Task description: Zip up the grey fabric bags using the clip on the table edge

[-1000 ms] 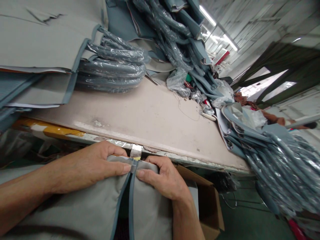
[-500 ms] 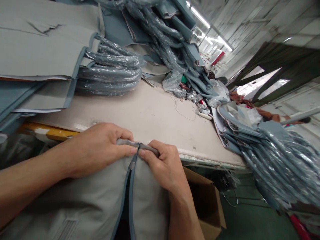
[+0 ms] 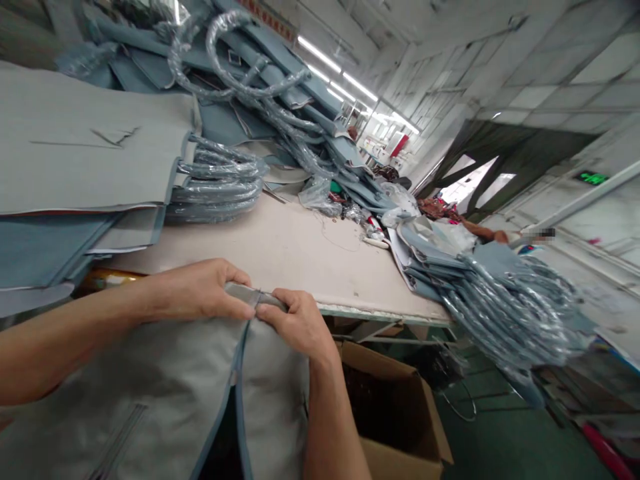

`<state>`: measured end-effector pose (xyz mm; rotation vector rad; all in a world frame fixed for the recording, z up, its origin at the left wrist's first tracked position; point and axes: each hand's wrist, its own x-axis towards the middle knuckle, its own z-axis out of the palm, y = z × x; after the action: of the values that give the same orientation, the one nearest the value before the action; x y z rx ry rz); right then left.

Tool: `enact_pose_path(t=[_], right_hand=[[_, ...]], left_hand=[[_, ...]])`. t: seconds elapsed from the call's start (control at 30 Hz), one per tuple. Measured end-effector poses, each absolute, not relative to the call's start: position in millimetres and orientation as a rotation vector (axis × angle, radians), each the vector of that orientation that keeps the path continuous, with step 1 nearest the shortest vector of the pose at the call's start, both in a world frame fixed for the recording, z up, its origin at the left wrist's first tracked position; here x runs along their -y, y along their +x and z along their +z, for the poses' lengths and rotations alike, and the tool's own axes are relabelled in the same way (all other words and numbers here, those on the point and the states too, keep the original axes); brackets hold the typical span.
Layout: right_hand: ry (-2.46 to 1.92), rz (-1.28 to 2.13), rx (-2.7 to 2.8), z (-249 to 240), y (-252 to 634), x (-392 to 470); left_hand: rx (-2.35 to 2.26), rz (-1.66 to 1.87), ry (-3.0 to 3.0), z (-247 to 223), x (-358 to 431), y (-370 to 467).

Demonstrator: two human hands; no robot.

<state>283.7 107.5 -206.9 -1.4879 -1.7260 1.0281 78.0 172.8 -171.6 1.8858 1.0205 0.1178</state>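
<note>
A grey fabric bag [image 3: 165,373] with blue-edged seams hangs in front of me at the table's near edge. My left hand [image 3: 210,290] pinches its top edge between thumb and fingers. Just to the right, my right hand [image 3: 297,320] grips the same edge, thumb on the near side. Between the two thumbs, the ends of the blue binding [image 3: 245,333] meet at the top; below, they spread around a dark opening [image 3: 225,433]. A slim zipper-like strip [image 3: 120,440] lies on the bag's lower left.
On the pale table [image 3: 280,247], stacked grey panels with plastic-wrapped handles [image 3: 215,193] lie left. A heap of blue bags [image 3: 280,100] rises behind. More wrapped handles [image 3: 510,313] overhang the right end. An open cardboard box [image 3: 390,400] stands below.
The view has tilted up and shifted, showing more ceiling and the box. Both hands keep hold of the bag's top edge, and the binding ends at the top look closer together.
</note>
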Motion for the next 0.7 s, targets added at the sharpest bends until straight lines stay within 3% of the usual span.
enact_pose_path(t=[0.23, 0.37, 0.47, 0.57, 0.63, 0.7], right_hand=[[-1.194, 1.564, 1.604, -186.6, 349.2, -24.4], [-1.124, 1.5, 1.679, -159.5, 388.2, 22.3], [-1.237, 1.21, 1.62, -120.3, 410.2, 67.9], [-1.391, 0.759, 1.559, -60.8, 431.0, 124.8], [-1.54, 0.332, 1.534, -12.7, 438.2, 166.3], [-1.788, -0.329, 1.522, 36.3, 434.3, 206.0]], left_hand=[[-0.63, -0.031, 1.841, -100.7, -67.3, 96.4], [-0.538, -0.067, 2.075, -44.8, -20.2, 135.4], [-0.597, -0.08, 2.355, 0.5, 10.8, 166.1], [-0.601, 0.189, 2.862, 48.1, 35.7, 193.3], [-0.549, 0.434, 3.133, 82.2, 49.4, 208.4], [-0.562, 0.633, 3.232, 116.9, 62.5, 219.7]])
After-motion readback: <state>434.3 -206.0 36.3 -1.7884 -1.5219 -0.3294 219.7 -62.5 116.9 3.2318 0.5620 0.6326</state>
